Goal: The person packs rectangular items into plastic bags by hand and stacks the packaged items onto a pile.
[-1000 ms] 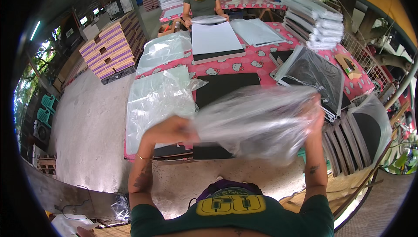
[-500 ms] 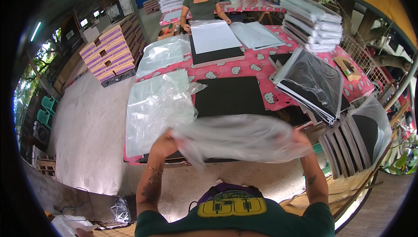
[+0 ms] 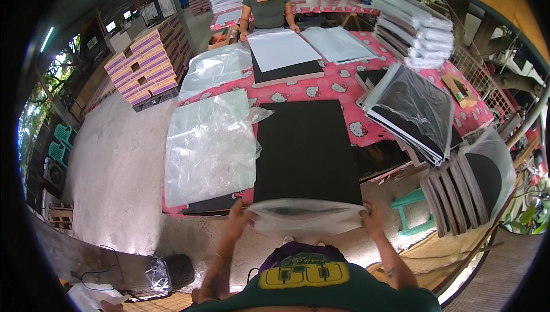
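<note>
A large black sheet (image 3: 306, 151) lies flat on the table, its near edge toward me. Along that edge hangs a clear plastic bag (image 3: 309, 219), its mouth stretched wide. My left hand (image 3: 242, 214) is closed on the bag's left corner, and my right hand (image 3: 371, 217) grips the right one. The bag meets the near edge of the black sheet; whether that edge sits inside the mouth I cannot tell. To the left lies a pile of clear plastic bags (image 3: 209, 151), wrinkled and shiny.
Across the pink patterned table (image 3: 312, 91), a person (image 3: 268, 8) handles a white sheet (image 3: 282, 49) over a black stack. Bagged black sheets (image 3: 412, 106) lie at right. Wrapped bundles (image 3: 461, 191) stand near a green stool (image 3: 409, 212). A pallet of boxes (image 3: 152, 63) is at left.
The plastic bag has come down and toward me from over the black sheet to its near edge, uncovering the sheet. Both hands have moved nearer my body, still holding the bag.
</note>
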The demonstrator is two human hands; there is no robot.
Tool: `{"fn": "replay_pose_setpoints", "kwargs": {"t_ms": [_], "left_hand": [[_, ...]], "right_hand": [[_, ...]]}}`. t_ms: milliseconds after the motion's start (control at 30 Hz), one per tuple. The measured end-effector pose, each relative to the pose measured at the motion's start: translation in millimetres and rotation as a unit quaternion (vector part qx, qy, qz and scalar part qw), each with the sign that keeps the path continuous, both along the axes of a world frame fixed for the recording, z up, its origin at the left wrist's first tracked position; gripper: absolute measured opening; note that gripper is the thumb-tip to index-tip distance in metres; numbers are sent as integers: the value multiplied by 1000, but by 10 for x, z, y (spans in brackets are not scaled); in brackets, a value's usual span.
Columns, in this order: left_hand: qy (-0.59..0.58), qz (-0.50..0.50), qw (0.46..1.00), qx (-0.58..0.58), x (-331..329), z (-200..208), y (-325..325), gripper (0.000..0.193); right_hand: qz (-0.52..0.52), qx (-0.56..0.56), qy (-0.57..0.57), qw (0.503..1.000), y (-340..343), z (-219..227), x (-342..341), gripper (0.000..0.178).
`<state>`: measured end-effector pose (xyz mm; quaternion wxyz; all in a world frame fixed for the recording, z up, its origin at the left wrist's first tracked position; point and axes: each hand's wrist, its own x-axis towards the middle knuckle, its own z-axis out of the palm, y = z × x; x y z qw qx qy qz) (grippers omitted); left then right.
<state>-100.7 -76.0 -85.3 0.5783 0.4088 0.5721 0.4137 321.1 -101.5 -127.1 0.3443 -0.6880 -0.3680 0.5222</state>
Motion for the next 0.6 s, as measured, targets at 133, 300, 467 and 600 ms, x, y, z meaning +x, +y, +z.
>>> {"fn": "replay_pose_setpoints", "kwargs": {"t_ms": [133, 300, 467, 600], "left_hand": [[290, 51, 954, 48, 99, -799, -165, 44], [400, 34, 892, 208, 238, -579, -188, 45], [119, 34, 991, 53, 121, 51, -50, 50], [-49, 6, 974, 222, -344, 1060, 41, 39]], "right_hand": [[-32, 190, -212, 958, -86, -749, -125, 61], [-84, 299, -228, 923, -79, -593, -186, 53], [-103, 155, 4, 982, -146, 170, -8, 35], [60, 260, 317, 910, -97, 1615, 173, 47]]}}
